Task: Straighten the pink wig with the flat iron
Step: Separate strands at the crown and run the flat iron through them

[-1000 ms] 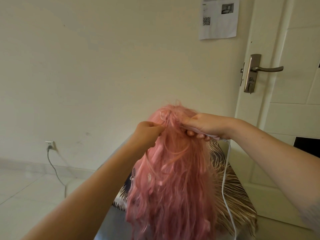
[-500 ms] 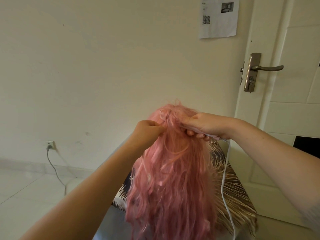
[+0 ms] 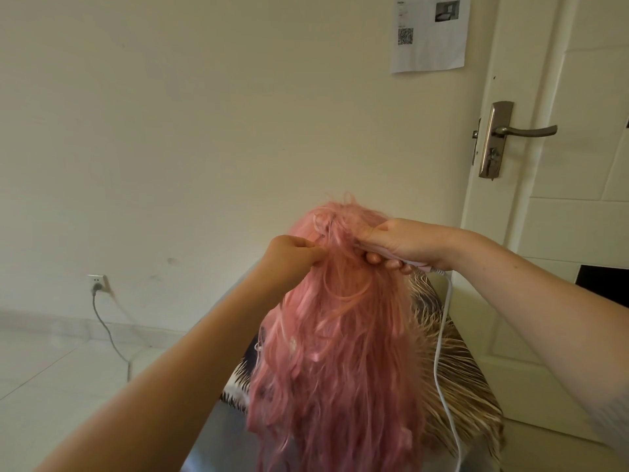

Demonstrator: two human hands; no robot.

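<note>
The left hand point(image 3: 292, 255) is curled closed, pinching a few strands at the crown of the wig point(image 3: 340, 335); the right hand point(image 3: 405, 243) is wrapped around the pink iron point(image 3: 420, 266), fingers point(image 3: 374, 257) curled under it, holding it against the top of the wig just right of the left hand; most of the iron is hidden by the hand and hair, so whether its plates grip any hair cannot be told; a white cord point(image 3: 439, 335) drops from the iron's rear end down the right side of the wig; the wig itself stands in the middle, between the two forearms, its long tangled pink hair falling toward the camera; behind and right of the wig lies a striped brown cloth point(image 3: 459, 379); far left of the wig a socket point(image 3: 98, 284) sits low on the wall point(image 3: 204, 131) with a grey cable point(image 3: 109, 332) plugged in, trailing onto the floor point(image 3: 41, 369); above right of the wig a paper point(image 3: 430, 32) hangs on the wall beside a door point(image 3: 578, 216) with a metal handle point(image 3: 524, 131).
</note>
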